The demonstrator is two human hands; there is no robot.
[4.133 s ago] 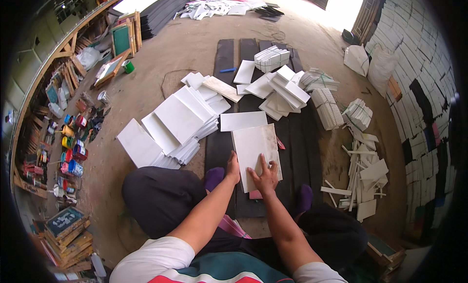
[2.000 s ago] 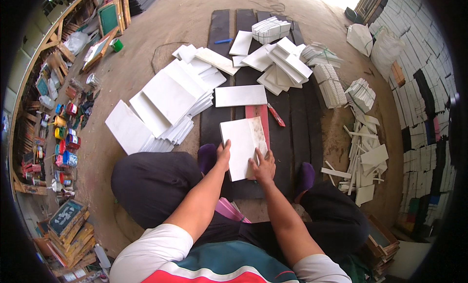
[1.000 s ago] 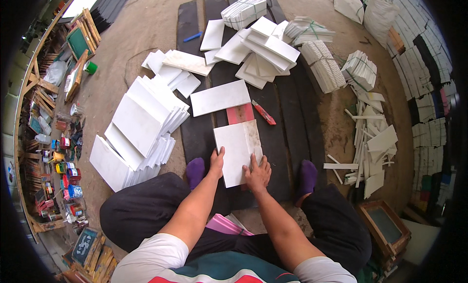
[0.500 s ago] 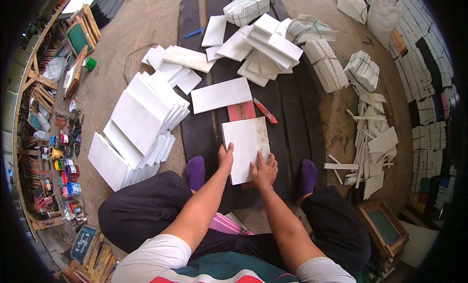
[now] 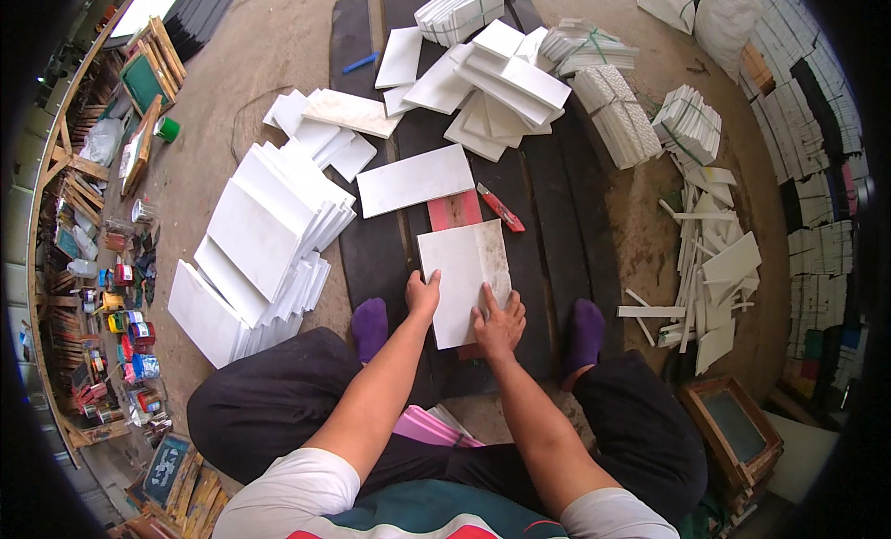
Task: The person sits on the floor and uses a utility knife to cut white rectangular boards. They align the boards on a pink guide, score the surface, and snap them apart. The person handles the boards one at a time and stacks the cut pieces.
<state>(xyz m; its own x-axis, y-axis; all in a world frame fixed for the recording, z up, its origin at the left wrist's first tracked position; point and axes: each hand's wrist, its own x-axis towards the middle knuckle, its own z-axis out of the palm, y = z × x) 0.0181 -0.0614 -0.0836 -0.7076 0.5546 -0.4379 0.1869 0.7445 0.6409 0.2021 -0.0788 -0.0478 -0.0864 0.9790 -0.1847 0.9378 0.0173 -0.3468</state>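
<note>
Concrete floor (image 5: 206, 121) surrounds the black boards (image 5: 580, 279), with paint cans (image 5: 141, 335) at the left of the frame. The white sheet (image 5: 452, 270) lies over a red strip (image 5: 452, 212) at centre frame. My left hand (image 5: 423, 295) grasps its left edge, thumb on top, probably to keep it from shifting; my right hand (image 5: 501, 324) is unclenched, fingers spread on its lower right, seemingly to steady it. The knife (image 5: 501, 209) lies just beyond its upper right corner, perhaps for easy reach. The stack (image 5: 255, 223) at left and scraps (image 5: 729, 260) at right sit aside, maybe so neither crowds my hands
</note>
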